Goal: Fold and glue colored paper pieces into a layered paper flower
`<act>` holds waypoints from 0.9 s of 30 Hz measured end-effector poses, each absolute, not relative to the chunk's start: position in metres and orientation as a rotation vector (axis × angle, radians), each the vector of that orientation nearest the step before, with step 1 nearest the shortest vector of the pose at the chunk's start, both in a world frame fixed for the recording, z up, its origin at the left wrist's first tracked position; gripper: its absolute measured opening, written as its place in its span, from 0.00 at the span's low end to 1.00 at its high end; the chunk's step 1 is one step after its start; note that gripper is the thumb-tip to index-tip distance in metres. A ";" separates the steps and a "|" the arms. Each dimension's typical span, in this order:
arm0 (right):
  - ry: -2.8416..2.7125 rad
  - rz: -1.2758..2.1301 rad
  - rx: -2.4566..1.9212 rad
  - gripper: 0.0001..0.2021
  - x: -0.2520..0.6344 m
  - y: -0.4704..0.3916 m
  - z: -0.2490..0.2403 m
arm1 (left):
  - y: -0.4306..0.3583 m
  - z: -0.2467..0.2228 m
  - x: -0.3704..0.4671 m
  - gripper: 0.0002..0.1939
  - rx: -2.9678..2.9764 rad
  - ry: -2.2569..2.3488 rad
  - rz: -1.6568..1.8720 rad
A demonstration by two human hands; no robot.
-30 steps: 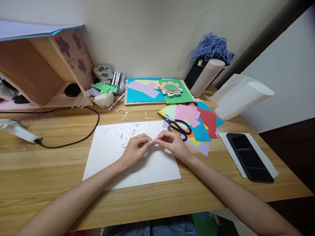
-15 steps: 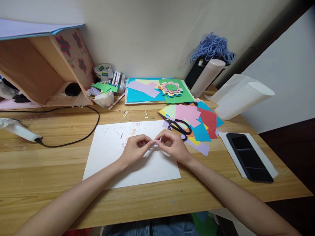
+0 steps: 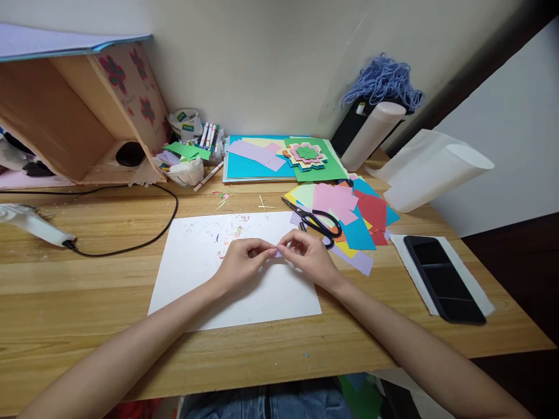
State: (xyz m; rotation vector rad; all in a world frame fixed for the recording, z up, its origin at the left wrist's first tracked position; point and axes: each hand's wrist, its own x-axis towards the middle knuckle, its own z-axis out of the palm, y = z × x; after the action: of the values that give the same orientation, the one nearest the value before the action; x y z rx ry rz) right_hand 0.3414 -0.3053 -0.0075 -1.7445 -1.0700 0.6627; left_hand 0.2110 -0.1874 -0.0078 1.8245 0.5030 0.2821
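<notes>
Between my fingertips is a small piece of light purple paper [image 3: 278,254], mostly hidden by the fingers. My left hand [image 3: 244,260] pinches it from the left, and my right hand [image 3: 308,256] pinches it from the right. Both hands are above a white sheet [image 3: 196,262] marked with coloured specks. Black-handled scissors [image 3: 311,219] lie just beyond my right hand, partly on a heap of coloured paper pieces [image 3: 334,199]. Farther back, a layered paper flower [image 3: 305,154] with a green centre rests on green paper.
A black phone [image 3: 444,279] lies on white paper at the right. Behind it stands a white paper roll [image 3: 437,174]. A black cable [image 3: 174,218] loops left of the sheet. Markers [image 3: 208,136], a tub of scraps [image 3: 187,171] and an open box [image 3: 135,110] stand at the back left.
The hands stay together over the sheet, with the fingers shifted slightly on the purple paper. A little more of its purple surface shows below the fingertips. The view has shifted slightly.
</notes>
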 end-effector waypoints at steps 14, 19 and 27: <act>-0.914 0.869 -1.600 0.09 0.340 -0.301 -0.011 | -0.188 -0.008 0.213 0.12 1.780 0.551 0.248; -0.920 0.854 -1.626 0.09 0.339 -0.302 -0.011 | -0.188 -0.007 0.214 0.12 1.816 0.568 0.255; -0.926 0.881 -1.709 0.09 0.338 -0.303 -0.009 | -0.189 -0.008 0.213 0.12 1.837 0.549 0.267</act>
State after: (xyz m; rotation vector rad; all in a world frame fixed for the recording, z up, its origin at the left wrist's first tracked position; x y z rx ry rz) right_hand 0.3379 -0.3029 -0.0086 -1.7088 -0.9259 0.8808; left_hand 0.2131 -0.1886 -0.0076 1.8372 0.5488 0.2665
